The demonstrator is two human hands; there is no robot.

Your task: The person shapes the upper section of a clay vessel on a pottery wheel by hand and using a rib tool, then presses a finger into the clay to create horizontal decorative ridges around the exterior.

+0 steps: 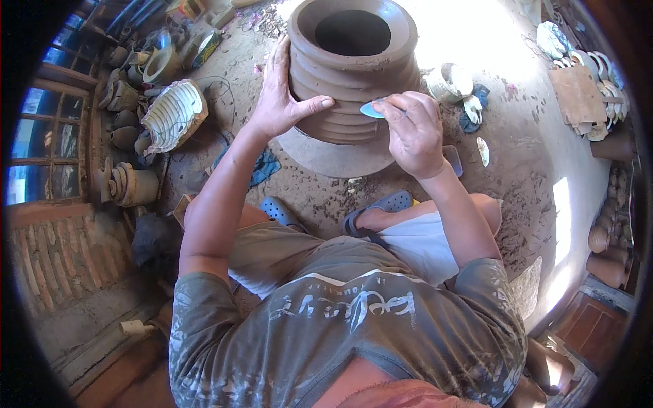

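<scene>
A large brown wet-clay pot [354,102] with horizontal ridges and a wide flared rim stands upright on a round grey base [333,158] in front of me. My left hand [284,98] lies against the pot's left side, fingers stretched along the wall and thumb spread across its front. In my right hand [416,129] is a small light-blue, flat oval scraper [371,109], pinched between thumb and fingers. Its rounded end points left, at the pot's lower right wall; whether it touches the clay I cannot tell. The pot's far side is hidden.
A bucket [449,83] and a dark blue cloth [476,109] lie right of the pot. To the left are a ribbed plaster mould [175,115] and several stacked pots [132,185]. My sandaled feet rest below the base, on a floor [524,183] scattered with clay bits.
</scene>
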